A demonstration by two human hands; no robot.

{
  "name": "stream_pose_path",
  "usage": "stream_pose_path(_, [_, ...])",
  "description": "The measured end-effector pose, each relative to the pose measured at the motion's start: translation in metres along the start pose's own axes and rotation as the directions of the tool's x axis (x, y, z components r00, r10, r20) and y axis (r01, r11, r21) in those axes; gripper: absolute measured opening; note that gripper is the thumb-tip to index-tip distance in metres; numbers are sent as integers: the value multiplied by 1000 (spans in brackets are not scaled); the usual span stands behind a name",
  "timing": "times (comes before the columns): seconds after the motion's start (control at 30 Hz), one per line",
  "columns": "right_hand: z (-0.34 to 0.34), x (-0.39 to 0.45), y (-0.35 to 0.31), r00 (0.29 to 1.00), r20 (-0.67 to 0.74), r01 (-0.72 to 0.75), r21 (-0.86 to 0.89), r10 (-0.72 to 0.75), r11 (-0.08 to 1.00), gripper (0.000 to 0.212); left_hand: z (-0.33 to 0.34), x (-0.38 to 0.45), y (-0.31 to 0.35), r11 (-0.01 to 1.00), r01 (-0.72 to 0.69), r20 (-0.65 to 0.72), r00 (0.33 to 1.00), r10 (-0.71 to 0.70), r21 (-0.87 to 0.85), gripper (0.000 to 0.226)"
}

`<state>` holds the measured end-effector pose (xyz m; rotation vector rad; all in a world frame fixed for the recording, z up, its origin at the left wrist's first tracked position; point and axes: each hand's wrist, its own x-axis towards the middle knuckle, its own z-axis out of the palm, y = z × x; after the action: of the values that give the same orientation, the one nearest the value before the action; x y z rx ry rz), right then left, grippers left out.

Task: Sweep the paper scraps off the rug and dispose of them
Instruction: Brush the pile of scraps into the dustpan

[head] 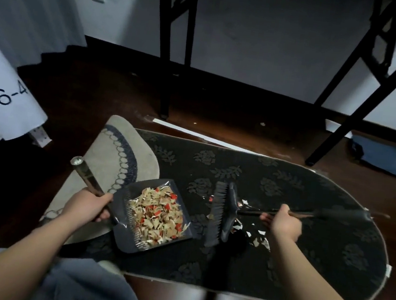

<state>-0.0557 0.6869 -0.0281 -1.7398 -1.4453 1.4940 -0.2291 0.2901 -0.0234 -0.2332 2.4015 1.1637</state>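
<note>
A dark oval rug (309, 213) with a leaf pattern is lying across the wooden floor (87, 91), and a smaller beige mat (106, 153) is overlapping its left end. Black table legs (167, 46) are standing behind it by the wall.

Both bare forearms are reaching forward and down from the bottom corners. The left arm is angling in toward the middle, its hand (88, 205) wrapping closed around the lower part of the dustpan handle (86, 176), which is tilting up and to the left. The dustpan (123, 200) is sitting at the rug's left end, heaped with tan, white and red scraps (156, 214).

The right hand (282, 222) is curling around the thin broom handle (308, 215), which is running almost level to the right. The broom head (221, 215) is standing just right of the dustpan, bristles facing it. A few loose white scraps (255, 239) are lying on the rug between the broom head and the right wrist.
</note>
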Motion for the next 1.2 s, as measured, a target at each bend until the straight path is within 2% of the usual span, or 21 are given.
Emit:
stream_pose_path(0.2, [-50, -8, -21, 997, -45, 64, 2, -64, 998, 46, 18, -12, 25, 990, -54, 31, 998, 50, 131, 35])
stream_pose_path(0.3, [-57, -6, -36, 992, -27, 125, 14, -125, 992, 43, 27, -17, 37, 968, -86, 52, 996, 76, 235, 41])
stream_pose_path(0.47, [-52, -1, -56, 978, 4, 209, -49, -210, 977, 43, 54, -19, 62, 936, -116, 76, 992, 96, 333, 36])
stream_pose_path(0.67, [-60, 11, -65, 935, -78, 316, -256, -345, 914, 43, 90, -24, 83, 892, -114, 51, 993, 102, 438, 34])
stream_pose_path(0.77, [-60, 23, -65, 931, -78, 303, -380, -357, 874, 56, 97, -23, 87, 888, -126, 56, 992, 113, 442, 32])
stream_pose_path(0.97, [-53, 13, -50, 940, 40, 306, -536, -338, 787, 42, 108, -30, 87, 885, -157, 69, 988, 141, 438, 26])
stream_pose_path(1.2, [-35, -10, -25, 889, 309, 457, -549, -338, 700, 31, 108, -30, 88, 879, -163, 72, 987, 146, 448, 25])
